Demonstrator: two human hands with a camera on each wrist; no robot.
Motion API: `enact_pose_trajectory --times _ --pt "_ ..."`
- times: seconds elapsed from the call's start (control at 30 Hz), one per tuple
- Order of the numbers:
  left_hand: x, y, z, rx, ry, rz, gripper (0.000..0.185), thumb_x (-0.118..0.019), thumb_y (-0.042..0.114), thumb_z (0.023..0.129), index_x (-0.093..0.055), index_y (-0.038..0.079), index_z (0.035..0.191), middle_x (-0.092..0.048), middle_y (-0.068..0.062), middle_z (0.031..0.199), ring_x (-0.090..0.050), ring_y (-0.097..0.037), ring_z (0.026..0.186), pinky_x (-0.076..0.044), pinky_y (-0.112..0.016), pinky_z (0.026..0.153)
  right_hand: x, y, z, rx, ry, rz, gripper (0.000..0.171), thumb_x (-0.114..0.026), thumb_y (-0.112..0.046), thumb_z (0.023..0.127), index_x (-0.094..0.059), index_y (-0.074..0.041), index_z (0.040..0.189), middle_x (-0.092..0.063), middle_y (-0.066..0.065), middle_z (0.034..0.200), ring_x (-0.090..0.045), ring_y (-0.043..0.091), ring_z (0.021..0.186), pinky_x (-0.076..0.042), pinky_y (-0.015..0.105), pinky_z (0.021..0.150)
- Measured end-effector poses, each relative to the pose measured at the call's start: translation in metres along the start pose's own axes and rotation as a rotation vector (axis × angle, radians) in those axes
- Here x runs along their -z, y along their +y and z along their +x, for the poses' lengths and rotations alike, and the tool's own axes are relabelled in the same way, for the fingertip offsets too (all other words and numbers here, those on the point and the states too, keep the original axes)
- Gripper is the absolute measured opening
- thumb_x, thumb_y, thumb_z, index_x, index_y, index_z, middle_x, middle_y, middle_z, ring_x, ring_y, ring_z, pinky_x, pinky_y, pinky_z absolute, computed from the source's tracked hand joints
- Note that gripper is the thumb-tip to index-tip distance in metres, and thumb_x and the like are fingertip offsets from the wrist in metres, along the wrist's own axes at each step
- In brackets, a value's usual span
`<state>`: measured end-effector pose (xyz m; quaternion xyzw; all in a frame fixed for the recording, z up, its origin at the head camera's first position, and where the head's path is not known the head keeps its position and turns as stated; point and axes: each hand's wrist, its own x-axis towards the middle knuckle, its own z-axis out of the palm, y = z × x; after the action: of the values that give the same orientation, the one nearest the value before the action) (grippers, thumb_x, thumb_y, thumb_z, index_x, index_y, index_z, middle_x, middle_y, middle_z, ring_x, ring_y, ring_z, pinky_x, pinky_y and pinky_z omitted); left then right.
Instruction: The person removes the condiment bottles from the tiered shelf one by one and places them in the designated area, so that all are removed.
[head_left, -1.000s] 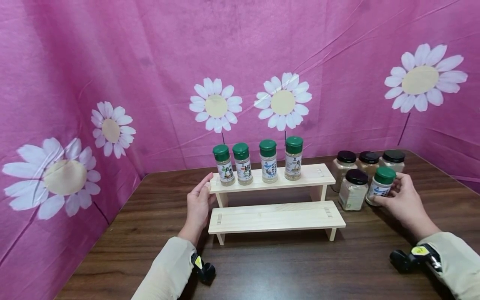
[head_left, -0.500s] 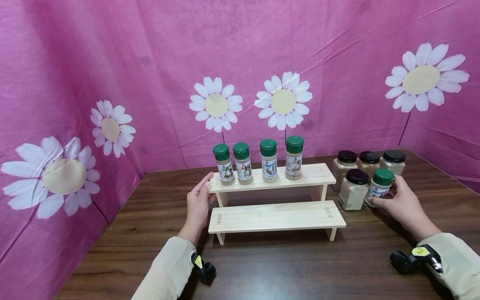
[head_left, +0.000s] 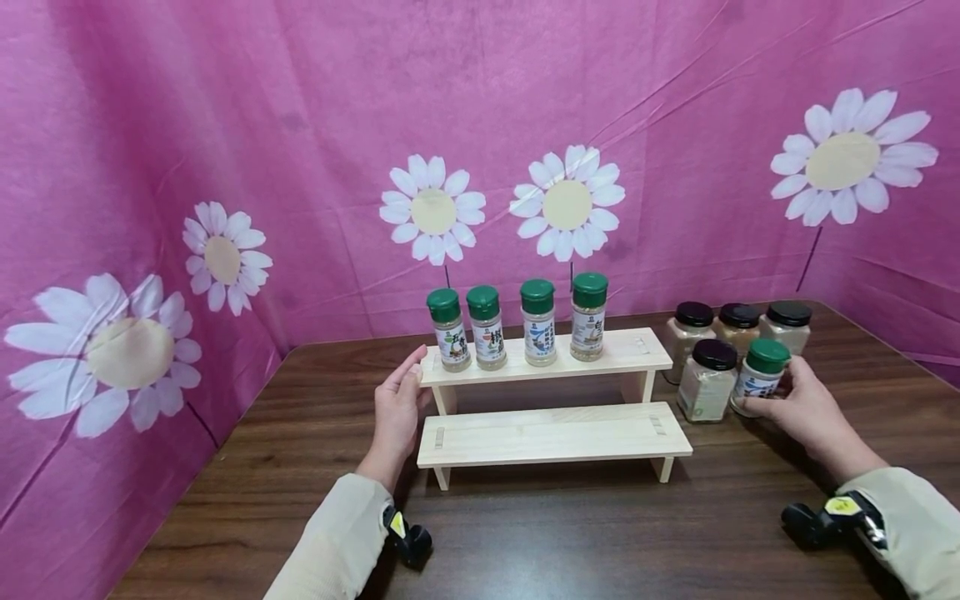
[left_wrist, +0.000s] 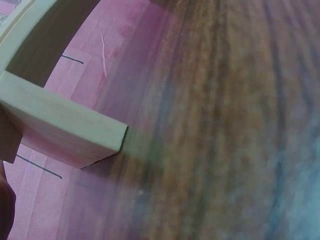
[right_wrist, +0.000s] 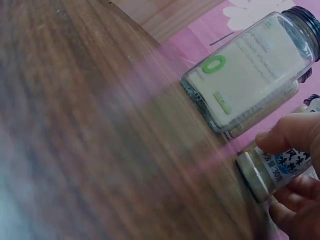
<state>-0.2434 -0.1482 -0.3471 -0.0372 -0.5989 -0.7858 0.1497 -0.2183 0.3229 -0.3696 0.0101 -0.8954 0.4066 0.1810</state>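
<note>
With thumb and fingers, my right hand (head_left: 813, 408) grips a small green-capped spice bottle (head_left: 757, 383); in the right wrist view the bottle's base (right_wrist: 255, 175) is at the table surface. Just left of it stands a square glass jar with a black lid (head_left: 707, 387). My left hand (head_left: 396, 412) holds the left end of the upper wooden shelf (head_left: 510, 371), its fingers partly hidden behind the wood. Several green-capped spice bottles (head_left: 538, 329) stand upright in a row on that shelf. In front is a lower wooden shelf (head_left: 555, 433) with a bare top.
Behind the held bottle stand more black-lidded jars (head_left: 786, 325), close together. The brown wooden table (head_left: 570, 533) runs back to a pink curtain (head_left: 322, 167) printed with daisies. In the left wrist view a shelf leg (left_wrist: 65, 120) meets the tabletop.
My right hand and the green-capped bottle have dropped very slightly beside the black-lidded jar. My left hand stays at the shelf end.
</note>
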Motion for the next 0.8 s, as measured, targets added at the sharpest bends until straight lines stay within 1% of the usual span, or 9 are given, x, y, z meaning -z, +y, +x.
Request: enact_pose_trajectory --times 0.1,0.2,0.27,0.3,0.43,0.5,0.6,0.73,0.8 --pt "0.000 0.000 0.000 -0.001 -0.006 0.002 0.039 -0.039 0.005 0.094 -0.047 -0.007 0.131 -0.048 -0.025 0.132 -0.061 -0.005 0.092 -0.051 -0.025 0.082 0.004 -0.004 0.000 -0.019 -0.006 0.020 0.071 -0.072 -0.002 0.074 -0.026 0.015 0.125 -0.049 0.030 0.101 -0.040 -0.016 0.070 -0.038 0.006 0.058" --pt "0.000 0.000 -0.001 -0.008 -0.008 0.007 0.039 -0.039 0.004 0.094 -0.047 -0.008 0.131 -0.048 -0.025 0.132 -0.061 -0.005 0.092 -0.052 -0.025 0.082 0.010 -0.008 0.002 0.005 0.001 0.061 0.067 -0.072 -0.003 0.075 -0.030 0.005 0.127 -0.057 0.005 0.095 -0.043 -0.016 0.071 -0.039 0.005 0.059" --pt "0.000 0.001 -0.001 -0.012 -0.008 0.011 0.039 -0.039 0.004 0.094 -0.047 -0.008 0.130 -0.048 -0.025 0.132 -0.061 -0.005 0.092 -0.052 -0.025 0.081 0.016 -0.011 0.004 0.027 0.011 0.080 0.064 -0.073 -0.005 0.076 -0.034 -0.006 0.127 -0.054 -0.012 0.090 -0.045 -0.015 0.072 -0.038 0.005 0.061" --pt "0.000 0.001 -0.001 -0.011 -0.009 0.008 0.039 -0.039 0.004 0.094 -0.047 -0.008 0.131 -0.048 -0.025 0.132 -0.061 -0.005 0.092 -0.052 -0.025 0.082 0.019 -0.013 0.004 0.032 0.018 0.081 0.063 -0.073 -0.007 0.077 -0.035 -0.011 0.127 -0.052 -0.015 0.091 -0.045 -0.015 0.074 -0.038 0.005 0.061" --pt "0.000 0.000 -0.001 -0.010 -0.022 0.000 0.039 -0.039 0.004 0.095 -0.046 -0.007 0.131 -0.047 -0.025 0.133 -0.061 -0.006 0.094 -0.051 -0.026 0.084 0.030 -0.023 0.006 0.018 0.036 0.047 0.067 -0.072 -0.017 0.079 -0.032 -0.019 0.133 -0.046 -0.013 0.100 -0.039 -0.016 0.080 -0.033 0.005 0.063" --pt "0.000 0.000 0.000 -0.012 -0.027 0.001 0.039 -0.039 0.005 0.095 -0.046 -0.007 0.131 -0.047 -0.025 0.133 -0.061 -0.006 0.094 -0.050 -0.027 0.085 0.034 -0.030 0.007 0.021 0.054 0.040 0.070 -0.072 -0.020 0.080 -0.031 -0.017 0.136 -0.044 -0.015 0.101 -0.037 -0.016 0.082 -0.031 0.004 0.064" --pt "0.000 0.001 0.000 -0.013 -0.024 0.005 0.039 -0.039 0.005 0.095 -0.046 -0.007 0.131 -0.047 -0.025 0.133 -0.060 -0.006 0.094 -0.051 -0.027 0.084 0.039 -0.043 0.008 0.037 0.096 0.069 0.063 -0.072 -0.019 0.080 -0.035 -0.027 0.130 -0.041 -0.027 0.096 -0.038 -0.015 0.084 -0.030 0.003 0.065" --pt "0.000 0.002 -0.001 -0.008 -0.015 0.009 0.039 -0.039 0.005 0.095 -0.047 -0.007 0.131 -0.048 -0.024 0.133 -0.060 -0.005 0.094 -0.051 -0.027 0.084 0.041 -0.063 0.008 0.043 0.159 0.125 0.053 -0.069 -0.019 0.082 -0.038 -0.037 0.122 -0.043 -0.028 0.095 -0.039 -0.013 0.086 -0.030 0.001 0.069" --pt "0.000 0.002 -0.001 -0.006 -0.013 0.010 0.039 -0.039 0.005 0.094 -0.047 -0.006 0.131 -0.048 -0.024 0.133 -0.060 -0.006 0.094 -0.050 -0.027 0.084 0.039 -0.072 0.008 0.054 0.200 0.177 0.052 -0.068 -0.016 0.083 -0.039 -0.037 0.120 -0.045 -0.026 0.095 -0.040 -0.012 0.088 -0.031 0.000 0.074"
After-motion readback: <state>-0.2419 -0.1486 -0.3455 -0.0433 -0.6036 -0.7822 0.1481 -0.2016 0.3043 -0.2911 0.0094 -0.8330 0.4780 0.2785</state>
